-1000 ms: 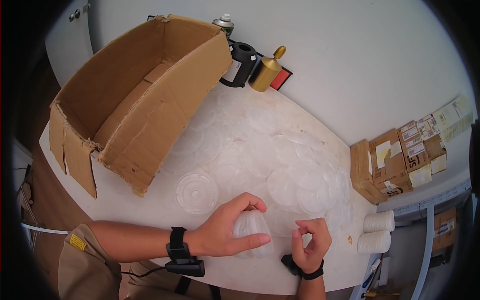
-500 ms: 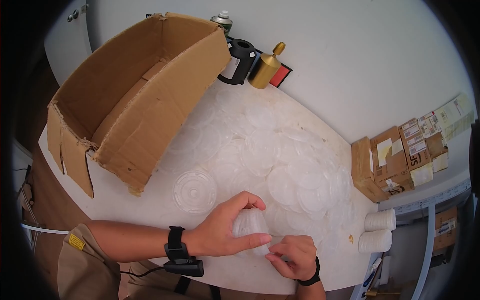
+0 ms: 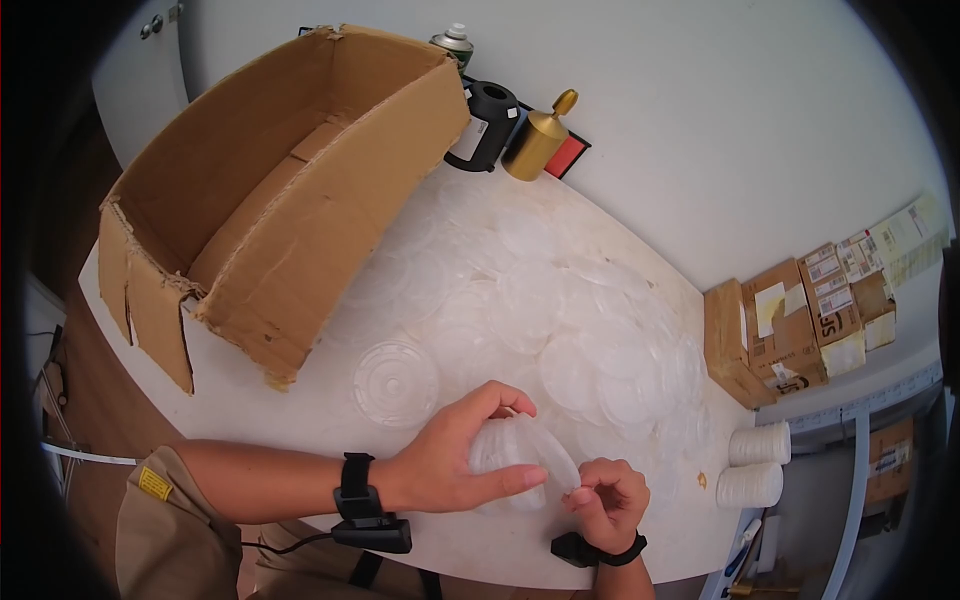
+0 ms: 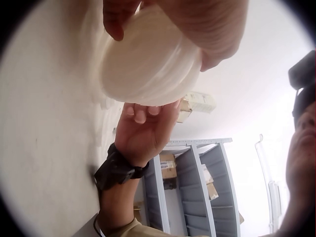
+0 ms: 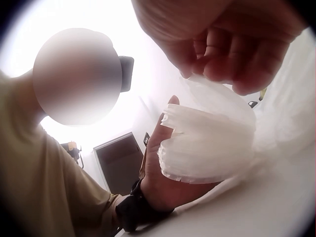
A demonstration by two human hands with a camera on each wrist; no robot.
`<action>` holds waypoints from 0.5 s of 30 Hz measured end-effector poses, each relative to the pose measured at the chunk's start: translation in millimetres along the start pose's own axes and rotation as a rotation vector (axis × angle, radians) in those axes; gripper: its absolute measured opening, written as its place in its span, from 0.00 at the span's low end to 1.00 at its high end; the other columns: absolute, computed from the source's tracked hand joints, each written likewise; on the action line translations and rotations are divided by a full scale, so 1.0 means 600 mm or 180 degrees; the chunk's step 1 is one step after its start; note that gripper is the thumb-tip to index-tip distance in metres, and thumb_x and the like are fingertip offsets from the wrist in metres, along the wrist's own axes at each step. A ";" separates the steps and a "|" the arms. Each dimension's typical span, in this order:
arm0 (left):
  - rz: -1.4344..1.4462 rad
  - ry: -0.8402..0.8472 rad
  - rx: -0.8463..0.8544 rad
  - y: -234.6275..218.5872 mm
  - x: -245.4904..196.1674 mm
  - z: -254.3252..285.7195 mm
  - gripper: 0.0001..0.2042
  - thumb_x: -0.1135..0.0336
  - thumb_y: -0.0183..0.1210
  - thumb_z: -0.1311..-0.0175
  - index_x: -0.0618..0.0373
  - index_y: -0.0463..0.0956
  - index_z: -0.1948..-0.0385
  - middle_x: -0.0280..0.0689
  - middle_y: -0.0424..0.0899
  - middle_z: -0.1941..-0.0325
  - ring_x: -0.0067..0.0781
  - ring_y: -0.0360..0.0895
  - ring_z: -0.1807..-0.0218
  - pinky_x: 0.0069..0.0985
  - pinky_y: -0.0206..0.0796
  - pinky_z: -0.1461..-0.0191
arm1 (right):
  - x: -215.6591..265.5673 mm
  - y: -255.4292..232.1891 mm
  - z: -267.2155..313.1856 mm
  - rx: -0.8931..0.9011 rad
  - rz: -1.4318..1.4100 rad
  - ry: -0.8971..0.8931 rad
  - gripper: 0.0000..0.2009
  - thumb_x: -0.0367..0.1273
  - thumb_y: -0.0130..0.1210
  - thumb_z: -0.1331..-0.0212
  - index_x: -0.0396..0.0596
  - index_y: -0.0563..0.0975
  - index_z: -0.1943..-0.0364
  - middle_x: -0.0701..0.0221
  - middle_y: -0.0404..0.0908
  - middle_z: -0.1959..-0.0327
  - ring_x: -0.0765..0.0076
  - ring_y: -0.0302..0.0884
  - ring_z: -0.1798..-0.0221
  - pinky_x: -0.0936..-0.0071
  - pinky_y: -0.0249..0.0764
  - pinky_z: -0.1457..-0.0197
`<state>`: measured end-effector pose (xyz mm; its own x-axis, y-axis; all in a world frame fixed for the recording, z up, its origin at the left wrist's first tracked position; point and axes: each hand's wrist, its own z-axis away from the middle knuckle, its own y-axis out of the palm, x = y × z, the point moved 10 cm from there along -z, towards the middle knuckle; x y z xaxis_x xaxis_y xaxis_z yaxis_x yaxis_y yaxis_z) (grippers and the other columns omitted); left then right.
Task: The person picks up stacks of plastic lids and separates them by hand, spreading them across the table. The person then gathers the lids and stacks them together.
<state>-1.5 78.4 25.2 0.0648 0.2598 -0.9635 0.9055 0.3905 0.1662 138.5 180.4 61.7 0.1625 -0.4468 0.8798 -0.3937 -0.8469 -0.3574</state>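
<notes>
My left hand (image 3: pixel 445 450) grips a stack of thin translucent plastic lids (image 3: pixel 493 448) on edge near the front of the table, thumb on the near side and fingers over the far side. At the stack's right, my right hand (image 3: pixel 614 502) pinches the edge of a lid (image 3: pixel 555 450) that leans away from the others. In the right wrist view, the stack (image 5: pixel 207 153) splays apart, with a gap between its lids. One round lid (image 3: pixel 395 384) lies flat, left of a wide heap of loose lids (image 3: pixel 530 300).
A large open cardboard box (image 3: pixel 330 240) stands at the back left. Behind the heap are a black canister (image 3: pixel 487 125), a gold container (image 3: pixel 535 145) and a spray can (image 3: pixel 454 45). Two stacks of white lids (image 3: pixel 750 483) sit at the right edge, below taped cartons (image 3: pixel 785 320).
My right hand has come over to the stack and now pinches a lid's edge, tipping it to the right. My left hand keeps its grip in nearly the same spot.
</notes>
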 end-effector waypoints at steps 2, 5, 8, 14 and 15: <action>0.0003 0.0012 -0.0005 0.001 0.000 0.001 0.28 0.56 0.72 0.40 0.61 0.70 0.45 0.41 0.77 0.48 0.32 0.74 0.44 0.31 0.65 0.35 | -0.021 -0.034 0.017 -0.0707 -0.0241 0.0373 0.03 0.24 0.59 0.35 0.39 0.77 0.64 0.68 0.82 0.76 0.77 0.77 0.79 0.80 0.71 0.73; 0.0131 -0.0125 0.0011 0.004 0.008 0.003 0.29 0.55 0.72 0.40 0.61 0.69 0.44 0.42 0.77 0.46 0.34 0.75 0.44 0.33 0.66 0.35 | -0.017 -0.052 0.024 -0.1013 -0.0300 0.0235 0.05 0.25 0.58 0.32 0.38 0.74 0.61 0.67 0.79 0.77 0.77 0.77 0.79 0.80 0.74 0.74; 0.0046 -0.0117 0.0050 0.005 0.006 0.004 0.29 0.54 0.71 0.40 0.61 0.69 0.44 0.42 0.76 0.46 0.36 0.75 0.43 0.34 0.66 0.35 | -0.010 -0.070 0.026 -0.1307 -0.0380 0.0056 0.06 0.25 0.57 0.32 0.37 0.73 0.60 0.66 0.78 0.75 0.74 0.77 0.80 0.77 0.76 0.75; 0.0003 -0.0175 0.0121 0.010 0.007 0.003 0.29 0.54 0.72 0.40 0.61 0.69 0.44 0.42 0.76 0.47 0.35 0.75 0.44 0.33 0.66 0.36 | 0.005 -0.073 -0.001 -0.1561 0.0293 0.0300 0.18 0.25 0.61 0.36 0.34 0.73 0.44 0.56 0.85 0.60 0.74 0.80 0.73 0.78 0.78 0.67; -0.0022 -0.0104 0.0096 0.009 0.005 0.002 0.28 0.55 0.71 0.40 0.61 0.69 0.45 0.42 0.76 0.47 0.35 0.75 0.44 0.33 0.66 0.36 | -0.002 -0.061 -0.006 -0.1262 0.0412 0.0259 0.22 0.24 0.62 0.38 0.34 0.73 0.41 0.54 0.85 0.57 0.74 0.81 0.71 0.77 0.79 0.65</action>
<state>4.3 80.3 23.0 0.0715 0.2281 -0.9710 0.9182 0.3653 0.1534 149.7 213.0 75.0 0.0233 -0.5045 0.8631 -0.7262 -0.6019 -0.3321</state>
